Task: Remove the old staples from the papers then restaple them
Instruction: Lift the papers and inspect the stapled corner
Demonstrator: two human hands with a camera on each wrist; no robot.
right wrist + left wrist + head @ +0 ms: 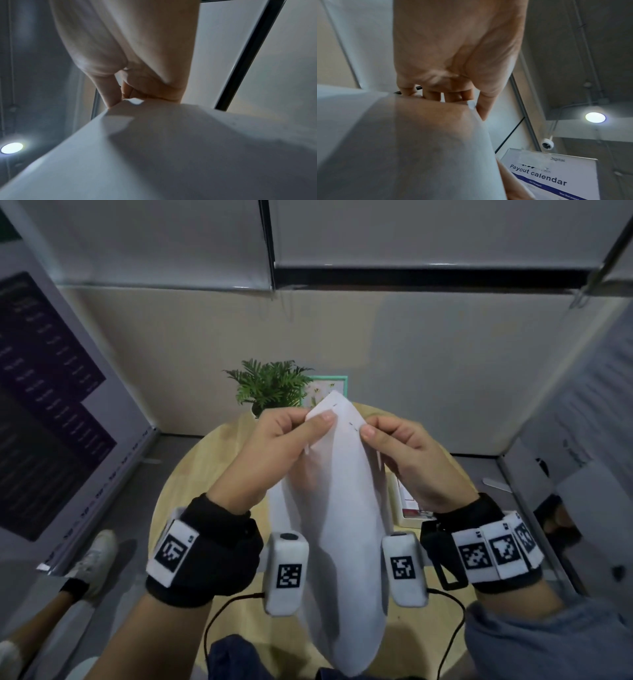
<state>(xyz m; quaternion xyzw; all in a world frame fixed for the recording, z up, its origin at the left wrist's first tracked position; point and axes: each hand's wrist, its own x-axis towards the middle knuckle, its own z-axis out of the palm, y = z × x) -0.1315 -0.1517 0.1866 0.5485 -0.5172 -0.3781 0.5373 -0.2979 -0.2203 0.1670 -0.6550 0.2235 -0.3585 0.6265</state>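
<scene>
I hold a stack of white papers (334, 525) up in the air above the round wooden table (191, 474), its top corner pointing away from me. Small dark staple marks (354, 424) show near that corner. My left hand (301, 429) pinches the left edge of the corner between thumb and fingers. My right hand (380, 436) pinches the right edge beside the staple marks. In the left wrist view the papers (402, 142) fill the lower half and my left hand (471, 105) grips their edge. The right wrist view shows my right hand (123, 97) pinching the papers (171, 148).
A potted green plant (269, 385) and a small framed picture (330, 388) stand at the table's far edge. A white and red box (409, 501) lies on the table under my right hand. Poster boards (51, 405) wall in both sides. A shoe (94, 559) shows lower left.
</scene>
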